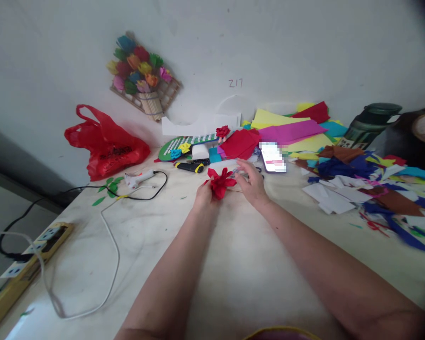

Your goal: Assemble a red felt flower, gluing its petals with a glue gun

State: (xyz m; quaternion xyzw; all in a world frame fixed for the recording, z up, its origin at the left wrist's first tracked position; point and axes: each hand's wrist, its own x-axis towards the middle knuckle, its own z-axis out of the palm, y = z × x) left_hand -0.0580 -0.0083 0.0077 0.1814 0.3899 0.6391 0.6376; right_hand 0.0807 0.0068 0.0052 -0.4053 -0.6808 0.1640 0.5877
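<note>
Fingers of the left hand (203, 194) pinch the red paper flower (220, 182) from below, holding it up off the desk (233, 264) so its petals stay uncrushed near the far edge. Beside it, the right hand (250, 182) lies with loosely spread fingers touching the petals, holding nothing; a phone (273, 157) lies just beyond.

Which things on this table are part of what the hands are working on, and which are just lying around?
In hand: red paper flower, held by left hand; right hand beside it.

Lying about: red plastic bag, glue gun, utility knife, phone, coloured paper scraps, green flask.
</note>
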